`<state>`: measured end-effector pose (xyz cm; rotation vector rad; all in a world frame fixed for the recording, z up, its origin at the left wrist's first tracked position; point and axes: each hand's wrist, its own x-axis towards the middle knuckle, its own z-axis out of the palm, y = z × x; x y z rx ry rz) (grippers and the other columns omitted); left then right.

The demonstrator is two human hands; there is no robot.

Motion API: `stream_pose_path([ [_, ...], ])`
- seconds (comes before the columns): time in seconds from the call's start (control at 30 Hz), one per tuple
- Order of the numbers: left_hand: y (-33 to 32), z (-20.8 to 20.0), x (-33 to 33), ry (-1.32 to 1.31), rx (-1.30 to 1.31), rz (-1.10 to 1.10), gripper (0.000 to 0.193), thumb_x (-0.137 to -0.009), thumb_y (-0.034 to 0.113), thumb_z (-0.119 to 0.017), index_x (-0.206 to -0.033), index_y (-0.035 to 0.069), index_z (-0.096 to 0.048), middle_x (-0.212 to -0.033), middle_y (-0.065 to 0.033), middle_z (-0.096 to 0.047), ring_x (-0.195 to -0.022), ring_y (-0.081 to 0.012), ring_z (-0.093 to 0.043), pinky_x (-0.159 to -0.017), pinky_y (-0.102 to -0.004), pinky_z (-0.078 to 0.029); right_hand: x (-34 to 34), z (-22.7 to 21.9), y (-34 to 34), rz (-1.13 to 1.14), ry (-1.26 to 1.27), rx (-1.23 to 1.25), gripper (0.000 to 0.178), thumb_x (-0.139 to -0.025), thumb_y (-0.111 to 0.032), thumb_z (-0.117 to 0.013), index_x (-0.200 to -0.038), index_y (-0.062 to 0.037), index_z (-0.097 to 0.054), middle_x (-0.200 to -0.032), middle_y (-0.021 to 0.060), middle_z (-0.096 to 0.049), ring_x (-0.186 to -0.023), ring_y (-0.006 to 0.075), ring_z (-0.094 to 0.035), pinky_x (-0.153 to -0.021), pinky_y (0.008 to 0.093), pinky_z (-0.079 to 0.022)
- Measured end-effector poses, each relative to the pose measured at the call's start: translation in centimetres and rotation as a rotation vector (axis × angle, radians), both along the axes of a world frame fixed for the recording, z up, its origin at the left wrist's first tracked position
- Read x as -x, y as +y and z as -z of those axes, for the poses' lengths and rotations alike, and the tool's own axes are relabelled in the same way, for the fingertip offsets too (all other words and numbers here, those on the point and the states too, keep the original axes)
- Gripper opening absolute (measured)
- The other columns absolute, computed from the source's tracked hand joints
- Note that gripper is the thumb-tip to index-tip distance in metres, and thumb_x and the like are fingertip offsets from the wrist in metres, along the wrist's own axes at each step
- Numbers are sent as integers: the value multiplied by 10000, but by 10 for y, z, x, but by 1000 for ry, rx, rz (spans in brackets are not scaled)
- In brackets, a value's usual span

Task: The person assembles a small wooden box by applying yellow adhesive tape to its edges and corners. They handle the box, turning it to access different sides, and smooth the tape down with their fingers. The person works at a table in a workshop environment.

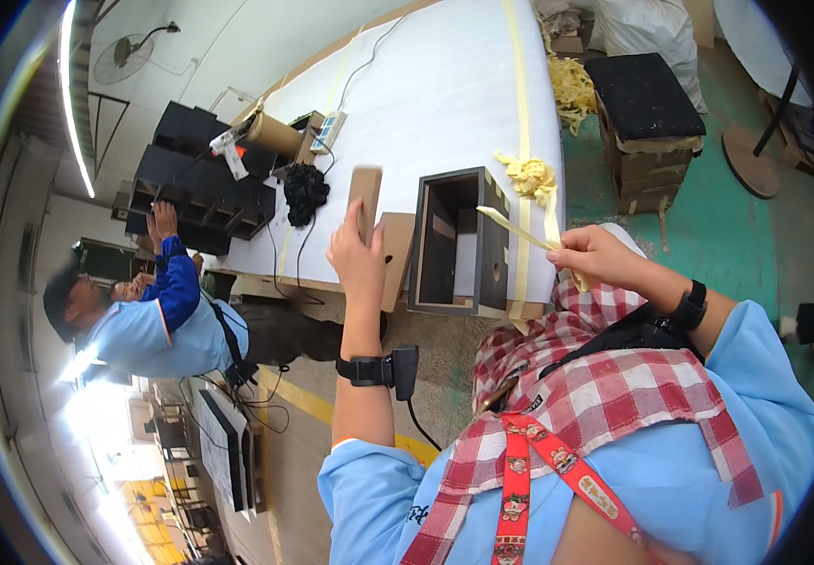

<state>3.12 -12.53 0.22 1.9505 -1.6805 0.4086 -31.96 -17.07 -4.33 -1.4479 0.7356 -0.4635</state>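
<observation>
Head view shows, as largest thing, a long table [435,75] with white covering. On it, close to the edge nearest the person, stands a dark open box [495,247]; whether it has a bottom, I cannot tell. A brown board [396,266] lies just beside the box, on its left. Farther left, the left hand [358,260] has its fingers closed around a brown block [366,188], which is apart from the box. To the right of the box there is a heap of crumpled yellow strips [528,176]. Smallest is one pale yellow strip [512,226]: the thumb and fingers of the right hand [597,256] are pinched together on it, and its free end points toward the box. Whether this end touches the box wall, I cannot tell.

By my judgement, the work is only partly done: the walls of the box are already joined, but the block is not set against it, and the strip is not let go. The box lies between the two hands, and neither hand touches it.
</observation>
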Motion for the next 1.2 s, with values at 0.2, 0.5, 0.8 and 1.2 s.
stream_pose_path([
  [0.2, -6, 64, -26, -6, -385, -209, 446, -845, 263, -616, -1246, 100, -509, -1030, -158, -608, -1020, -300, -532, -878, -456, -368, 1, 14, -2, -18, 52, -55, 243, -892, -252, -604, -832, -17, -628, -672, -24, -567, -578, 39, -491, -510, 208, -396],
  [0.5, 5, -32, 49, 404, -187, 372, 379, -831, 172, -627, -1175, 26, -563, -1119, -152, -594, -1049, -302, -548, -908, -373, -423, 0, -20, 9, -295, 16, -78, 258, -895, -272, -601, -859, -21, -650, -641, -5, -588, -538, 48, -528, -475, 207, -407],
  [0.8, 49, -46, 147, 253, -502, 654, 250, -784, 67, -650, -1030, 43, -610, -958, -100, -631, -919, -236, -595, -794, -325, -456, 3, -52, 17, -382, 87, 79, 255, -867, -291, -634, -961, -55, -661, -729, -4, -611, -629, 53, -537, -536, 216, -426],
  [1.2, 54, -23, 180, 1166, -192, 770, 160, -906, 7, -489, -1063, 28, -515, -1251, -117, -511, -1105, -164, -500, -938, -287, -394, -15, -28, 8, -200, -582, -516, 570, -898, -380, -561, -1329, -49, -390, -1154, 80, -534, -1031, 153, -552, -835, 283, -475],
])
